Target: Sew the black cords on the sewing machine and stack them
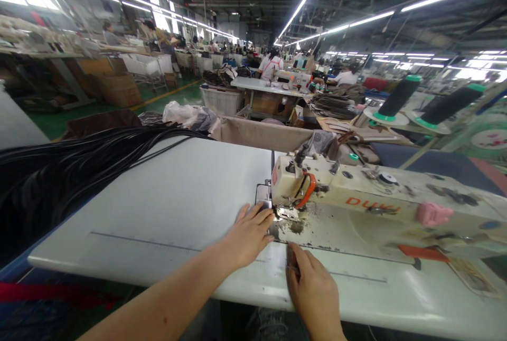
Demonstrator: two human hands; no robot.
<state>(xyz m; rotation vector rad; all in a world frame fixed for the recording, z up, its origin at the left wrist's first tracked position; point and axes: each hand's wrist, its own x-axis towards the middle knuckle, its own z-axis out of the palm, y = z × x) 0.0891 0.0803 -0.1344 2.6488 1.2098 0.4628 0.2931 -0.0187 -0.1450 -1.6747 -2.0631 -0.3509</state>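
A cream sewing machine (356,193) lies across the right part of a white work table (166,209). My left hand (249,233) rests flat on the table with fingers spread, its fingertips just left of the needle and presser foot (285,213). My right hand (311,283) lies on the table in front of the needle, fingers pointing toward it and pressing what looks like a thin dark strip (340,251) that runs to the right along the machine bed. Whether the fingers pinch the strip I cannot tell.
A big bundle of black straps (71,167) covers the table's left side. Two black thread cones (398,95) stand on a stand at the right. A pink object (433,213) sits on the machine arm. Beyond are more sewing tables, bins and other workers.
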